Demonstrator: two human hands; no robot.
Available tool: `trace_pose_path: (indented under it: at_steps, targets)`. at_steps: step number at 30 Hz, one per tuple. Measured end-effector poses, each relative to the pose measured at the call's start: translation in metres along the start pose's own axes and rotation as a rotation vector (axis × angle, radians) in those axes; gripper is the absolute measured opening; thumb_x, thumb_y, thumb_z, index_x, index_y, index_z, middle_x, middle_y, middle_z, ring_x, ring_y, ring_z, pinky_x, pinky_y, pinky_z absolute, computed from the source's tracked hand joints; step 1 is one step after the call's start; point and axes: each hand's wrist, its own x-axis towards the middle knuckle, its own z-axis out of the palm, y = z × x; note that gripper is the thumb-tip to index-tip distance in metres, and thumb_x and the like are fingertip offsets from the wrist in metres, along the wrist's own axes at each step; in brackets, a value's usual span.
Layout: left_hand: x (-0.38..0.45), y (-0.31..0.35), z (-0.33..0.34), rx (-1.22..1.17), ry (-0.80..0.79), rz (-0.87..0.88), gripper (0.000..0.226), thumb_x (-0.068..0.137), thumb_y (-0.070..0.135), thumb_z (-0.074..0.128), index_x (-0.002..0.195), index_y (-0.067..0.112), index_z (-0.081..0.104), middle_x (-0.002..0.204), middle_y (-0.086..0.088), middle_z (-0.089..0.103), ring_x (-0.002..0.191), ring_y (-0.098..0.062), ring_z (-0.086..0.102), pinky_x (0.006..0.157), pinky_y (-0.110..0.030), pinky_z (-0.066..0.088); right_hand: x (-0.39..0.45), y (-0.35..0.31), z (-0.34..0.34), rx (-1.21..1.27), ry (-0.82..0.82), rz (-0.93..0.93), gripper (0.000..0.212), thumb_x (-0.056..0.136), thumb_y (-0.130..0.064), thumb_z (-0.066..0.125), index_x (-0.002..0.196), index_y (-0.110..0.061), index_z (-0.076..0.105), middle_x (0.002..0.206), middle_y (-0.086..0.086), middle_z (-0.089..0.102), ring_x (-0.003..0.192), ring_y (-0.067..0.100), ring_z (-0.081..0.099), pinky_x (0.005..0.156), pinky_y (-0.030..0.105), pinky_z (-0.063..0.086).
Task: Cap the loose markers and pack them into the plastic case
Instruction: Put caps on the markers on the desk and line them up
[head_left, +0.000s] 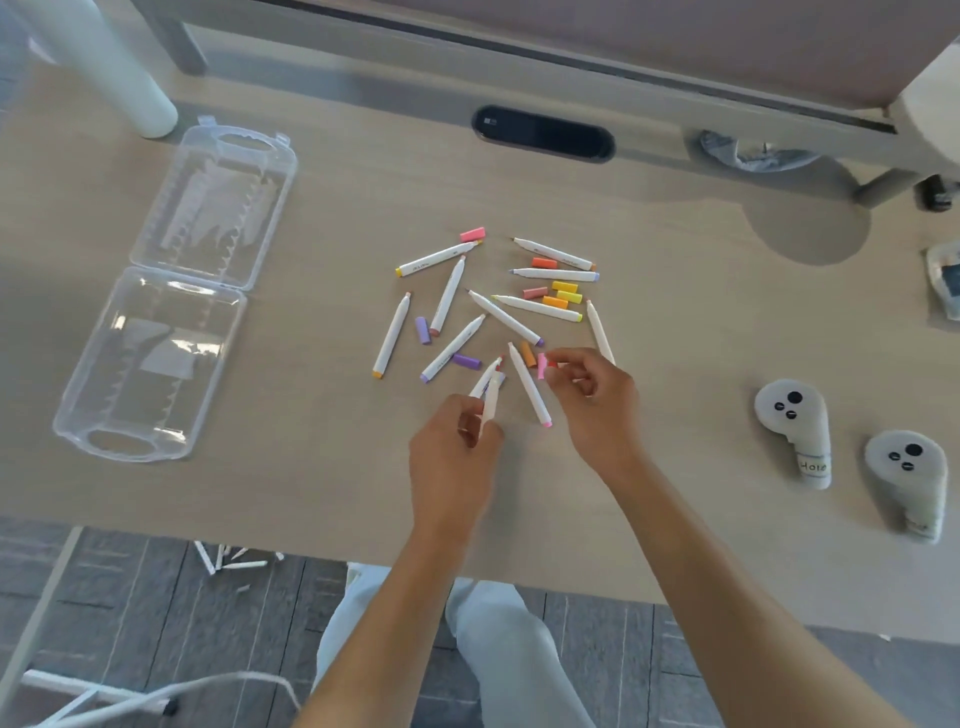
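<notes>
Head view: wooden table (311, 493). Clear plastic case (171, 291) lies open at far left, well apart from the markers. Two grey controllers (795, 431) at right. Loose markers (498, 312) and caps (563, 293) scattered mid-table. Left hand (457, 457), fingers curled, grips a white marker (491, 400). Right hand (597, 400) pinches a pink cap (542, 365) between thumb and fingertips, just right of that marker.

Landmark: marker pile (498, 312), mid-table (311, 493). Open plastic case (171, 291) well left of it. Loose caps (558, 293) lie within its right part. Two controllers (795, 431) well right, nearer the front edge. Cable port (543, 134) behind it.
</notes>
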Motion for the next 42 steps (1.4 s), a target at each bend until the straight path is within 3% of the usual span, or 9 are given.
trace_pose_path:
  at_steps: [3, 6, 14, 21, 26, 29, 33, 40, 42]
  targets:
    - [-0.009, -0.017, -0.016, -0.009, -0.015, 0.070, 0.016, 0.087, 0.020, 0.067, 0.090, 0.035, 0.064, 0.082, 0.018, 0.068, 0.078, -0.005, 0.062, 0.072, -0.023, 0.049, -0.019, 0.006, 0.012, 0.142, 0.000, 0.029, 0.014, 0.096, -0.013, 0.070, 0.106, -0.021, 0.077, 0.091, 0.001, 0.077, 0.074, 0.013, 0.065, 0.062, 0.017, 0.051]
    - [-0.015, -0.037, -0.027, -0.031, -0.036, 0.149, 0.016, 0.087, 0.017, 0.067, 0.091, 0.033, 0.069, 0.083, 0.022, 0.068, 0.076, -0.005, 0.063, 0.071, -0.022, 0.049, -0.034, 0.013, 0.023, 0.265, 0.008, 0.041, 0.013, 0.098, -0.009, 0.068, 0.107, -0.016, 0.075, 0.085, 0.002, 0.078, 0.066, 0.010, 0.061, 0.064, 0.024, 0.049]
    - [-0.019, -0.092, -0.029, -0.084, 0.007, 0.442, 0.021, 0.087, 0.013, 0.071, 0.095, 0.032, 0.077, 0.085, 0.021, 0.072, 0.077, -0.006, 0.066, 0.069, -0.010, 0.046, -0.061, 0.029, 0.045, 0.401, 0.034, -0.160, 0.014, 0.101, -0.012, 0.066, 0.112, -0.013, 0.074, 0.093, 0.004, 0.080, 0.076, 0.015, 0.065, 0.073, 0.035, 0.052]
    - [-0.046, -0.147, -0.021, -0.078, 0.126, 0.670, 0.015, 0.091, 0.020, 0.070, 0.101, 0.029, 0.077, 0.084, 0.016, 0.072, 0.068, -0.011, 0.068, 0.065, -0.030, 0.054, -0.118, 0.068, 0.058, 0.440, 0.013, -0.452, 0.009, 0.098, -0.013, 0.070, 0.107, -0.013, 0.074, 0.093, 0.005, 0.081, 0.077, 0.014, 0.064, 0.073, 0.032, 0.049]
    - [-0.089, -0.184, -0.023, -0.235, 0.043, 0.691, 0.013, 0.094, 0.016, 0.069, 0.100, 0.026, 0.076, 0.080, 0.012, 0.073, 0.058, -0.010, 0.070, 0.049, -0.014, 0.041, -0.170, 0.099, 0.057, 0.519, 0.072, -0.569, 0.010, 0.099, -0.011, 0.069, 0.109, -0.011, 0.072, 0.094, 0.006, 0.081, 0.078, 0.012, 0.064, 0.070, 0.025, 0.049]
    - [-0.111, -0.192, -0.027, -0.310, 0.011, 0.677, 0.012, 0.095, 0.017, 0.069, 0.103, 0.024, 0.075, 0.088, 0.011, 0.074, 0.064, -0.014, 0.075, 0.059, -0.024, 0.057, -0.193, 0.102, 0.044, 0.582, 0.116, -0.562, 0.009, 0.100, -0.012, 0.067, 0.106, -0.016, 0.072, 0.096, 0.006, 0.080, 0.080, 0.013, 0.063, 0.073, 0.026, 0.048]
    - [-0.130, -0.191, -0.026, -0.320, -0.010, 0.716, 0.010, 0.095, 0.019, 0.070, 0.101, 0.026, 0.074, 0.087, 0.012, 0.074, 0.065, -0.011, 0.074, 0.054, -0.015, 0.051, -0.207, 0.102, 0.034, 0.511, 0.056, -0.565, 0.012, 0.099, -0.014, 0.069, 0.111, -0.012, 0.072, 0.097, 0.005, 0.081, 0.081, 0.013, 0.065, 0.076, 0.029, 0.049]
    - [-0.115, -0.178, -0.005, -0.366, -0.008, 0.731, 0.013, 0.097, 0.012, 0.066, 0.099, 0.022, 0.075, 0.078, 0.006, 0.073, 0.062, -0.017, 0.072, 0.060, -0.036, 0.059, -0.188, 0.108, 0.031, 0.439, 0.049, -0.589, 0.011, 0.098, -0.012, 0.071, 0.108, -0.012, 0.073, 0.094, 0.001, 0.081, 0.079, 0.011, 0.066, 0.072, 0.024, 0.052]
    - [-0.106, -0.173, 0.002, -0.369, 0.000, 0.729, 0.014, 0.097, 0.012, 0.066, 0.096, 0.023, 0.075, 0.067, 0.003, 0.068, 0.058, -0.015, 0.067, 0.056, -0.029, 0.055, -0.176, 0.109, 0.030, 0.446, 0.042, -0.583, 0.010, 0.098, -0.011, 0.071, 0.107, -0.012, 0.073, 0.094, 0.001, 0.081, 0.079, 0.011, 0.066, 0.072, 0.025, 0.052]
